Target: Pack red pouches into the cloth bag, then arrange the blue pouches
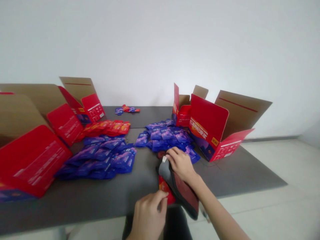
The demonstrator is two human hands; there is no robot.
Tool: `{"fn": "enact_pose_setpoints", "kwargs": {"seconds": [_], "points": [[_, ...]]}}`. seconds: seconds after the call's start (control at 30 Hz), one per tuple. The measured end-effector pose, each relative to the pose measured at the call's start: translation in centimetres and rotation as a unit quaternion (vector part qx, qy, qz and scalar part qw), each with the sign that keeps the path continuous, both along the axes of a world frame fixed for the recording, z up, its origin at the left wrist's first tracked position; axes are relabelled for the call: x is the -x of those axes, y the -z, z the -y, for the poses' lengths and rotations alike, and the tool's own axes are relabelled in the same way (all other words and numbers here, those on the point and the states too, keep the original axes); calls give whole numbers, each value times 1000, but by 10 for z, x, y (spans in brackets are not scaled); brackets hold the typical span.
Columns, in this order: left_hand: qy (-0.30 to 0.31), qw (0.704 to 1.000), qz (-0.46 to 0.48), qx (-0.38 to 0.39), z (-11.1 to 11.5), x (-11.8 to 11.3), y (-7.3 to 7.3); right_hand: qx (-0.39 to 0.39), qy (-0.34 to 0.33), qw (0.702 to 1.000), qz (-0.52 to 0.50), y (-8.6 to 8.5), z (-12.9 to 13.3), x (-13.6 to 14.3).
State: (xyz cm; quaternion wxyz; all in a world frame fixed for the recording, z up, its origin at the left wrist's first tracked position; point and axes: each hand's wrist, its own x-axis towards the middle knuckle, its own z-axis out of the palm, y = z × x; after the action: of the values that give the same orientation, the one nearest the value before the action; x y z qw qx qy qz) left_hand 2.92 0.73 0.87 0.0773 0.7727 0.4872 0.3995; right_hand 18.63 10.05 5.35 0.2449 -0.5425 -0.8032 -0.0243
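My right hand (182, 164) is closed over the upper end of a maroon and black, shoe-like item (183, 191) with a grey rounded part and a small white tag. The item slants toward me over the table's front edge; its exact kind is unclear. Partly beneath it lies a red packet (171, 197). My left hand (151, 210) has thumb and forefinger pinched at the packet's left edge. Just beyond my right hand spreads a heap of blue-purple packets (162, 135).
Another heap of blue packets (100, 158) lies at left, with red packets (110, 126) behind it. Open red cartons stand at left (37, 160) and right (208, 125). A few small packets (127, 109) rest at the back of the grey table (140, 186), near the wall.
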Motion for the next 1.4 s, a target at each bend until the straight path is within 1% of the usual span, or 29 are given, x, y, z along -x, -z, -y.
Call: {"fn": "enact_pose_setpoints", "kwargs": {"seconds": [0.03,0.1,0.17,0.2,0.27,0.37,0.4,0.43,0.47,0.5,0.53,0.57,0.6,0.67,0.73,0.83,0.93,1.0,1.07,1.17,1.23,1.3,1.33,1.4], "points": [[-7,996,71,49,-1,4,0,-48,7,996,-73,-8,4,-5],[-30,968,203,145,-2,12,1,-142,18,971,-194,-26,15,-15],[-63,933,295,196,-3,21,3,-202,20,948,-247,-40,27,-22],[-81,920,325,202,-3,26,4,-214,18,943,-255,-45,32,-25],[-116,903,364,198,0,33,6,-215,10,941,-262,-48,40,-26],[-149,884,392,205,8,40,8,-185,-1,945,-270,-42,44,-26],[-151,886,379,220,10,42,8,-177,-2,946,-272,-39,45,-25],[-152,895,349,234,11,44,7,-170,-1,947,-273,-34,45,-24],[-158,910,300,239,12,45,6,-164,0,948,-274,-30,45,-23],[-166,931,234,225,13,46,5,-158,1,949,-275,-26,44,-22],[-174,954,155,188,12,46,4,-150,2,950,-276,-21,44,-21],[-172,974,73,129,11,46,3,-139,2,951,-276,-17,44,-19],[-158,985,-4,61,8,45,2,-124,3,952,-279,-13,43,-17],[-96,987,-121,-54,2,43,2,-91,3,954,-285,-4,42,-12],[-36,977,-180,-110,-6,40,2,-61,0,957,-282,2,44,-8],[5,965,-221,-143,-15,38,3,-44,-24,972,-229,4,54,-1],[10,960,-229,-163,-14,37,4,-23,-94,991,-89,0,68,10],[3,961,-222,-165,-8,35,6,19,-140,990,6,0,72,19],[0,961,-217,-169,-1,32,8,60,-163,983,64,2,67,29],[1,958,-218,-184,6,29,9,81,-148,980,106,9,43,39],[-1,956,-228,-186,6,27,7,84,-102,983,129,9,24,42],[-6,954,-239,-179,5,26,5,87,-53,985,142,2,11,41],[-9,954,-244,-173,5,25,4,85,-42,986,139,-3,9,39],[-16,955,-248,-161,5,25,2,72,-52,990,114,-16,16,35]]}}
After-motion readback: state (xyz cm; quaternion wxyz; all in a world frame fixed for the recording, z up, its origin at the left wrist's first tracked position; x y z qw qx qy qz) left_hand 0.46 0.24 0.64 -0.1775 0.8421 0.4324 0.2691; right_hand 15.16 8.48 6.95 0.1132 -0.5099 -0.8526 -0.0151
